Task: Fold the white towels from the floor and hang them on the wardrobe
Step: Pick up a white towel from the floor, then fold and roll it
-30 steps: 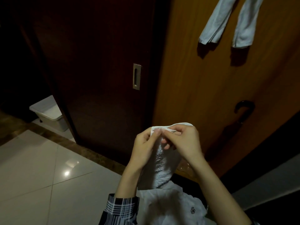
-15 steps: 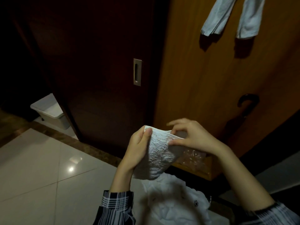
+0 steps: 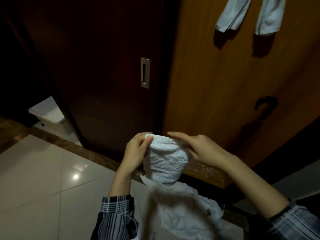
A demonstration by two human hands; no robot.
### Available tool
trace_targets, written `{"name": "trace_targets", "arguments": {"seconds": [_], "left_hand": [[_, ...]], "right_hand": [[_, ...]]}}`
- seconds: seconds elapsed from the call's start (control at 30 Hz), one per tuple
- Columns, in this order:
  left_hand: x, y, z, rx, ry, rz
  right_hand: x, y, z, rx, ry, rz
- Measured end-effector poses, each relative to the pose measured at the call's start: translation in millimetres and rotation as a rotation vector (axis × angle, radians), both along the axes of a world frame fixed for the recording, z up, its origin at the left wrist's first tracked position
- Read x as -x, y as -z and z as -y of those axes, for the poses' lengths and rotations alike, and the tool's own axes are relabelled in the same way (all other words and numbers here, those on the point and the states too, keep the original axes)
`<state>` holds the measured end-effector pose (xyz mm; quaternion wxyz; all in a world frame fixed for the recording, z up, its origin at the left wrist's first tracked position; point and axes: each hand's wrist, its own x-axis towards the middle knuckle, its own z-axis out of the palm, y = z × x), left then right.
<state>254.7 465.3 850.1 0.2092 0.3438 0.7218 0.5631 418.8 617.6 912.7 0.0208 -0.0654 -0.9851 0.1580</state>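
1. My left hand (image 3: 136, 153) is gripping the left edge of the white towel (image 3: 167, 161); the thumb is pinching its top corner and the fingers are curling behind the cloth.
2. My right hand (image 3: 199, 149) is holding the towel's right side, its fingers (image 3: 178, 135) reaching nearly straight along the top edge. Whether the thumb is clamping the cloth I cannot tell.
3. The towel is hanging between my two hands, bunched and narrowing below them.
4. A heap of white cloth (image 3: 187, 210) is lying under my hands, just below the towel's lower end, a small dark emblem showing on it.
5. Two hung towels (image 3: 249, 14) are dangling on the wardrobe door (image 3: 216, 84), well above my right fingers.
6. A dark curved handle (image 3: 265, 105) is sitting on that door, up and right of my right hand.
7. A dark sliding door (image 3: 103, 66) with a metal pull (image 3: 145, 73) is standing above my left hand.
8. A white bin (image 3: 52, 116) is resting far to the left of my left hand, beyond the tiled floor (image 3: 43, 170).
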Motion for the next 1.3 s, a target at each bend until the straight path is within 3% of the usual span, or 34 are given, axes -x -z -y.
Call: {"name": "trace_targets", "arguments": {"seconds": [0.17, 0.37, 0.47, 0.6, 0.73, 0.93, 1.3], "left_hand": [[1.3, -0.5, 0.8, -0.074, 0.042, 0.262], [6.9, 4.6, 5.5, -0.074, 0.109, 0.182], [9.0, 5.4, 8.6, -0.073, 0.139, 0.172], [10.2, 4.8, 11.3, -0.105, 0.159, 0.172], [1.6, -3.5, 9.7, -0.174, 0.188, 0.232], [-9.6, -17.0, 4.8, -0.266, 0.276, 0.267], [-20.0, -24.1, 3.5, -0.281, 0.339, 0.327]], "right_hand": [[8.5, 6.3, 4.8, -0.316, -0.216, 0.066], [19.9, 13.8, 13.4, -0.47, -0.324, 0.219], [27.4, 19.1, 13.1, -0.624, -0.423, 0.048], [33.2, 19.2, 24.6, -0.624, -0.544, -0.227], [40.9, 13.8, 30.8, -0.463, -0.434, -0.332], [42.5, -0.1, 20.8, -0.183, -0.003, -0.499], [30.0, -7.8, 26.1, -0.317, 0.016, -0.628]]}}
